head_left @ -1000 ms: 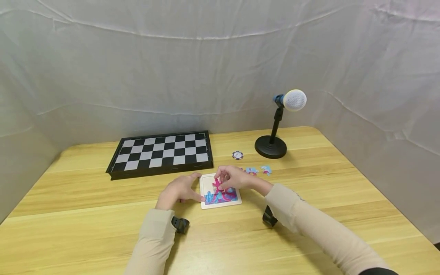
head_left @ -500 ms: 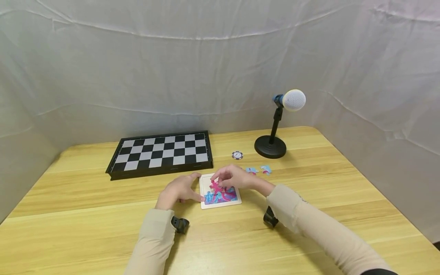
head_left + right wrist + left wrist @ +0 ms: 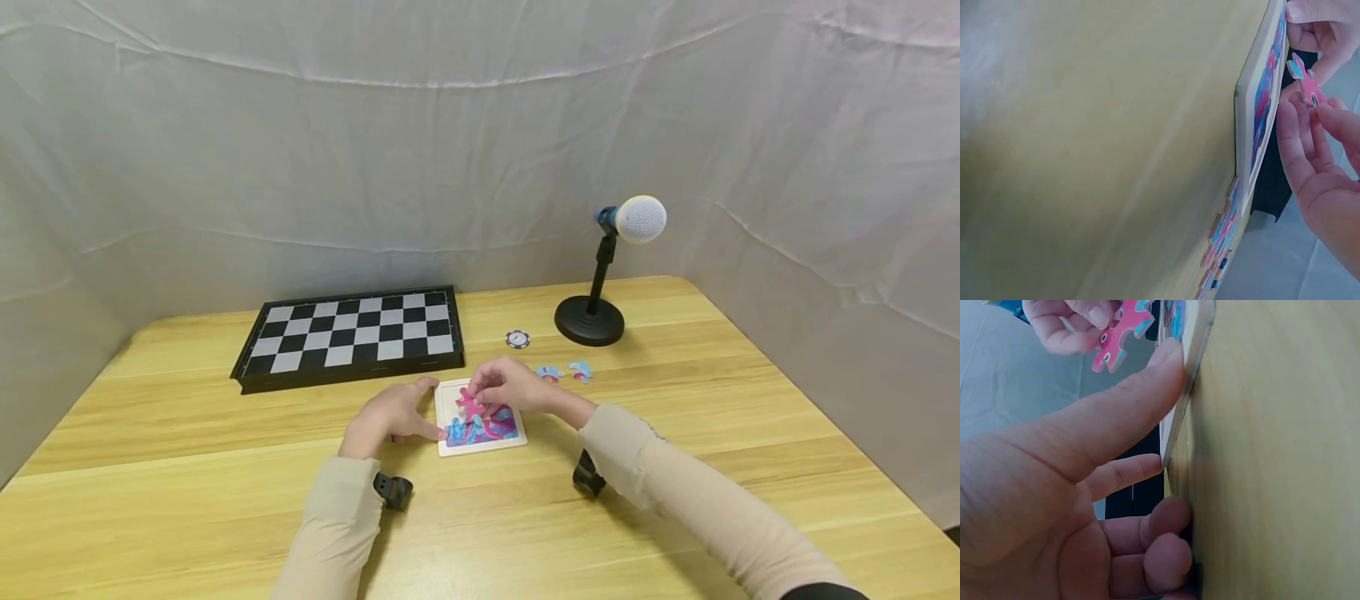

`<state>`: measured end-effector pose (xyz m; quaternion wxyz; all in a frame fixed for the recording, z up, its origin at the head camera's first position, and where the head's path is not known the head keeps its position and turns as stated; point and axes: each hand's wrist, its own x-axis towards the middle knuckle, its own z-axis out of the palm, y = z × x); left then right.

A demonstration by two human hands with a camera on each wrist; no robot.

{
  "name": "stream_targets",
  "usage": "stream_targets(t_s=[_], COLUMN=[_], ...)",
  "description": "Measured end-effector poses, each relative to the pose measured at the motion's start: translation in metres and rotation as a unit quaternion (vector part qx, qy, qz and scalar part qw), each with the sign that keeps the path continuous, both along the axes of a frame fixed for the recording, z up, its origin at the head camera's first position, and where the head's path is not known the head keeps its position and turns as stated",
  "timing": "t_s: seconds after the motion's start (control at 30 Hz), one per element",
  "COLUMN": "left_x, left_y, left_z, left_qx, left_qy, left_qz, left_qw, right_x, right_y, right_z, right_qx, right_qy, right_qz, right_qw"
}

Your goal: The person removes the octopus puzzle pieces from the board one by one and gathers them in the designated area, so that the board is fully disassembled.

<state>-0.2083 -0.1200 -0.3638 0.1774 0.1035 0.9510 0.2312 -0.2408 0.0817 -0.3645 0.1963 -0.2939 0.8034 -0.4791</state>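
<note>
A pink puzzle piece with printed eyes (image 3: 470,402) is pinched between thumb and fingers of my right hand (image 3: 512,385). The right wrist view shows the piece (image 3: 1311,89) held up off the puzzle tray. This white-rimmed tray (image 3: 483,450) lies flat on the table, its near part filled with blue, purple and pink picture pieces and its far left part bare. My left hand (image 3: 392,415) is at the tray's left side. Its thumb (image 3: 1147,378) rests on the rim and its index finger (image 3: 1129,475) touches the corner; the other fingers are bent below.
Loose blue and pink puzzle pieces (image 3: 580,372) lie right of the tray, beyond the right hand. Behind them is a poker chip (image 3: 517,339). A black-framed chessboard (image 3: 360,329) lies back left, and a microphone on a stand (image 3: 590,320) stands back right.
My right hand has turned the pink piece in its fingers, shifting it slightly left over the tray. The left hand and the tray have stayed in place.
</note>
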Motion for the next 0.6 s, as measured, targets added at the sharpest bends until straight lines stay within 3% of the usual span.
stream_targets(t_s=[0.37, 0.6], left_x=[0.0, 0.0], left_y=[0.0, 0.0], left_z=[0.001, -0.001], left_qx=[0.003, 0.0], left_qy=[-0.002, -0.001], left_qz=[0.004, 0.004], left_qw=[1.0, 1.0], right_x=[-0.003, -0.003], right_y=[0.011, 0.025], right_z=[-0.001, 0.0], right_qx=[0.008, -0.001], right_qy=[-0.021, -0.045], right_qz=[-0.037, -0.036], right_qw=[0.999, 0.998])
